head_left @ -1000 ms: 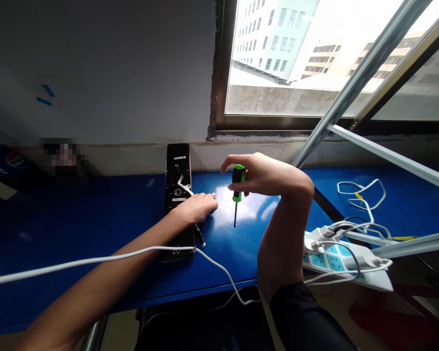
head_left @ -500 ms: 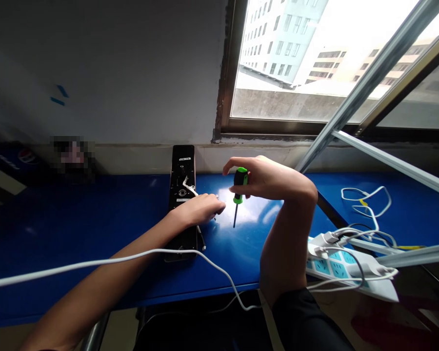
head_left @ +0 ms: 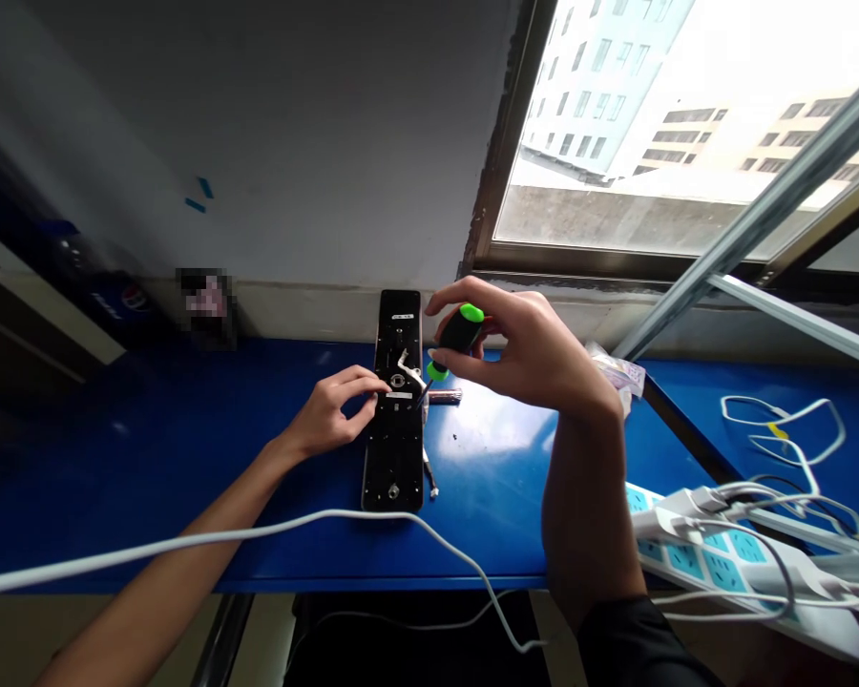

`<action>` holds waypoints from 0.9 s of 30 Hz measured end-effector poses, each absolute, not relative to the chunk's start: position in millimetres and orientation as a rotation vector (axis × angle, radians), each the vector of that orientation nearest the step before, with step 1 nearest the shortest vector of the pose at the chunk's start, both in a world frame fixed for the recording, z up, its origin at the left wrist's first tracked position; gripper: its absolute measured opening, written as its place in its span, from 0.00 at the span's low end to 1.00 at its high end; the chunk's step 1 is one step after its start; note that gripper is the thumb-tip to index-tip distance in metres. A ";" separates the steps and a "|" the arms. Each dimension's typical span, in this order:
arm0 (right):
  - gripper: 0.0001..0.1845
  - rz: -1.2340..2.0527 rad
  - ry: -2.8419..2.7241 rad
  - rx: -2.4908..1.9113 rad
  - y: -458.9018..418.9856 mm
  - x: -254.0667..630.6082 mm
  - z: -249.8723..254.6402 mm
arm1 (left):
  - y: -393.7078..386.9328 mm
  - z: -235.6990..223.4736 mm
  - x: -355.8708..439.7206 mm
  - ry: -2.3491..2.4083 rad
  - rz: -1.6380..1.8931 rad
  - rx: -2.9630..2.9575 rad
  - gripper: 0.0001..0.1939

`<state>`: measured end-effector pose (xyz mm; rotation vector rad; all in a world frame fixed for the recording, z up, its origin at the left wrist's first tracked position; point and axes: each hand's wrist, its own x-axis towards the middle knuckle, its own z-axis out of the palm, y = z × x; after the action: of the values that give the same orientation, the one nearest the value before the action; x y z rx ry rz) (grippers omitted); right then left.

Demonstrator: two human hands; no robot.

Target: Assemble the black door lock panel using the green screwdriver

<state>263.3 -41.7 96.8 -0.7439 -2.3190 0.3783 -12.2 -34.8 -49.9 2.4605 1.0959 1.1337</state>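
A long black lock panel (head_left: 395, 448) lies on the blue table (head_left: 186, 458), its far end against the wall. My left hand (head_left: 333, 412) rests at the panel's left edge, fingers pinched together near its round centre fitting; what they pinch is too small to name. My right hand (head_left: 522, 348) grips a screwdriver (head_left: 452, 343) with a black and green handle, tilted so its tip points down-left onto the panel near the fitting. A short white wire (head_left: 408, 367) sticks up from the panel beside the tip.
A white cable (head_left: 186, 540) crosses the front of the table over my left arm. A white power strip (head_left: 722, 553) with plugged cords sits at the right, with a loose white cord (head_left: 780, 429) behind it. A small metal part (head_left: 447, 395) lies right of the panel. Slanted metal rails (head_left: 759, 219) cross the window.
My right hand swung the screwdriver left, from upright over the bare table to tilted onto the panel. My left hand moved from the panel's right side to its left edge. The view shifted left.
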 end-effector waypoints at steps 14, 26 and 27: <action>0.16 0.287 -2.362 -0.743 -24.6 223.7 78.9 | -54.7 -86.3 -0.9 1.311 1.013 2.495 0.19; 0.16 0.297 -2.375 -0.698 -24.5 223.8 79.3 | -52.5 -92.7 8.7 1.321 0.963 2.461 0.20; 0.16 0.294 -2.374 -0.693 -24.6 223.5 79.1 | -52.3 -93.2 8.7 1.320 0.968 2.456 0.20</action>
<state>223.5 -24.6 79.1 -0.6927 -2.3745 0.2936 8.7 -52.3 -93.2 2.4556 1.3197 0.9676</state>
